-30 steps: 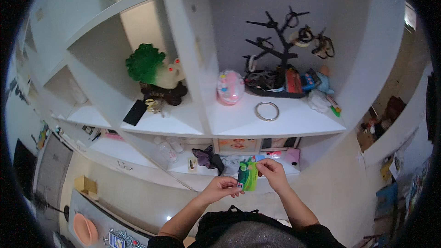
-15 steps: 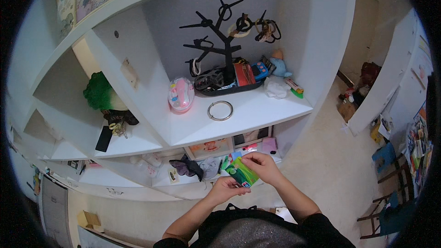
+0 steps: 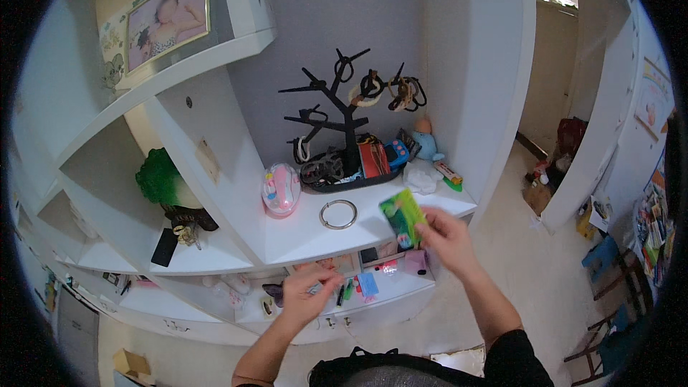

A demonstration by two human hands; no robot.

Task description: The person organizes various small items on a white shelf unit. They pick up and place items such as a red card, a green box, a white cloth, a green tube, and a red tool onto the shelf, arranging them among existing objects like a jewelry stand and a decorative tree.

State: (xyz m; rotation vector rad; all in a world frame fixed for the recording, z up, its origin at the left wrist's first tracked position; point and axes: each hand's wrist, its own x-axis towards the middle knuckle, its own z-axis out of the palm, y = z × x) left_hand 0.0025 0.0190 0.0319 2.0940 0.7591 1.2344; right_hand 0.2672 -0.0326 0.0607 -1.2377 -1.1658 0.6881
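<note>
My right hand (image 3: pixel 446 239) pinches a flat green card-like packet (image 3: pixel 403 219) by its right edge, above the front edge of the white shelf (image 3: pixel 373 236). Lower and to the left is my left hand (image 3: pixel 309 292). Its thumb and fingertips are drawn together, with nothing showing between them, in front of the lower shelf. On the upper shelf, left of the packet, lies a silver ring-shaped bangle (image 3: pixel 337 226). Behind it stands a black tree-shaped holder (image 3: pixel 349 125) hung with hair ties, its tray full of small things.
A pink-and-white rounded case (image 3: pixel 281 190) stands left of the bangle. Crumpled white plastic (image 3: pixel 423 178) and a blue figure (image 3: pixel 426 145) are at the right. Below lie a blue card (image 3: pixel 368 284) and a pink box (image 3: pixel 416 263). A green ornament (image 3: pixel 159 175) occupies the left compartment.
My left hand has let go of the green packet and moved left. My right hand has carried it up and right, over the upper shelf's edge. The view has tilted upward.
</note>
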